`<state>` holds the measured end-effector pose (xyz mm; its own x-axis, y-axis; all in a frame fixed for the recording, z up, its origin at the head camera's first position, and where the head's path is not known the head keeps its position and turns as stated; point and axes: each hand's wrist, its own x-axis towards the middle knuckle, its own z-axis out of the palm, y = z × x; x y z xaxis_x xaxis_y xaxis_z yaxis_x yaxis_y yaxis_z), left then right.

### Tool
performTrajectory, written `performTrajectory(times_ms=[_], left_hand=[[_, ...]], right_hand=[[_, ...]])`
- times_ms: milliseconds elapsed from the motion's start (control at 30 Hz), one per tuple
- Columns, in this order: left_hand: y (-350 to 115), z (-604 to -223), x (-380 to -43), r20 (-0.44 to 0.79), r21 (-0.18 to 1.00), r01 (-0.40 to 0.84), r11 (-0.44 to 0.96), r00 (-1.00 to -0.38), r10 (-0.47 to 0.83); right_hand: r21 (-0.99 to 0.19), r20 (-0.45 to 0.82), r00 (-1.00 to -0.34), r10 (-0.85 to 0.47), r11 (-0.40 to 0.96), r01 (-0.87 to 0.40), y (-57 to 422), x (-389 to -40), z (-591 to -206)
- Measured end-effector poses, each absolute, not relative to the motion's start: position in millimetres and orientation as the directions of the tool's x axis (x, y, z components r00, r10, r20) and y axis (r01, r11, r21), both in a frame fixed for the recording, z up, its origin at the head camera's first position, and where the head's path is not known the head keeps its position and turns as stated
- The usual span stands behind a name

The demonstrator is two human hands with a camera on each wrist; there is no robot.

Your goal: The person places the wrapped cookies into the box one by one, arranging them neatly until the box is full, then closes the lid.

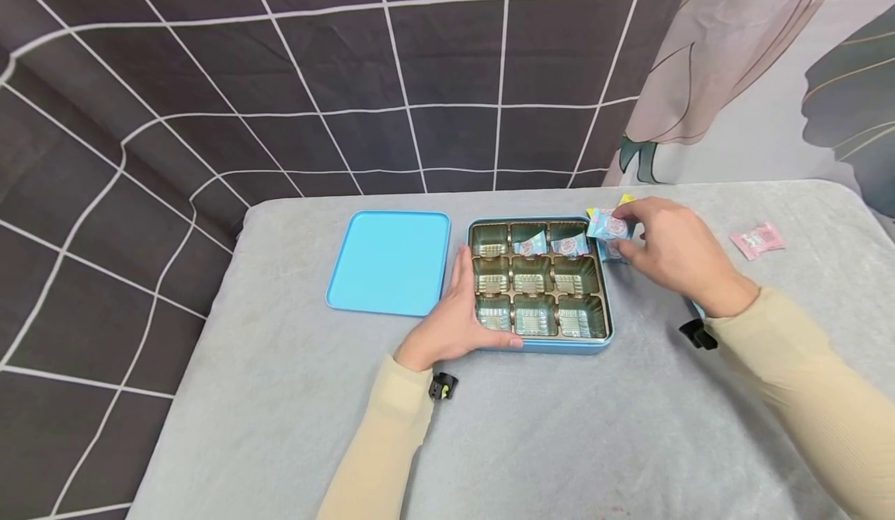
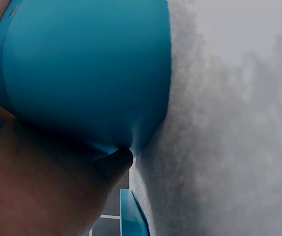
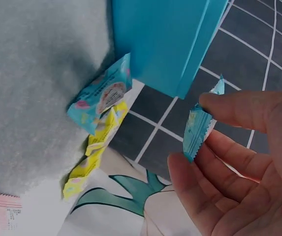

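Observation:
My right hand (image 1: 674, 252) pinches a blue-wrapped candy (image 1: 607, 226) between thumb and fingertips, just off the back right corner of a blue tin (image 1: 559, 347). Inside the tin is a gold tray of square compartments. One blue candy (image 1: 534, 244) lies in the back middle compartment, another blue candy (image 1: 571, 246) in the back right one. My left hand (image 1: 454, 314) rests against the tin's front left corner, fingers straight along its left side and thumb along the front. Beneath the held candy, another blue candy (image 3: 101, 93) lies beside the tin, touching a yellow-wrapped candy (image 3: 101, 132).
A flat blue lid (image 1: 391, 262) lies left of the tin. To the right is a pink-wrapped candy (image 1: 758, 240) on the grey cloth (image 1: 489, 434). A dark checked curtain (image 1: 447, 69) hangs behind the table. Something blue shows partly behind my right wrist.

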<state>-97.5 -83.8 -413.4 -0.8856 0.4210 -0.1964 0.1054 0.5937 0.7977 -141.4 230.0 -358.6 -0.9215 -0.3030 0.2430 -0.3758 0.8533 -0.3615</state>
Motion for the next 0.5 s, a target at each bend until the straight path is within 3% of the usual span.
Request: performTrajectory(times_ms=[500], left_hand=[[-83.2,-414.0,-96.8,-0.201,0.798,0.094,0.595,-0.890,0.409]], right_hand=[[-0.360,0.280,-0.904,-0.324,0.837,-0.412,214.5,-140.2,-350.7]])
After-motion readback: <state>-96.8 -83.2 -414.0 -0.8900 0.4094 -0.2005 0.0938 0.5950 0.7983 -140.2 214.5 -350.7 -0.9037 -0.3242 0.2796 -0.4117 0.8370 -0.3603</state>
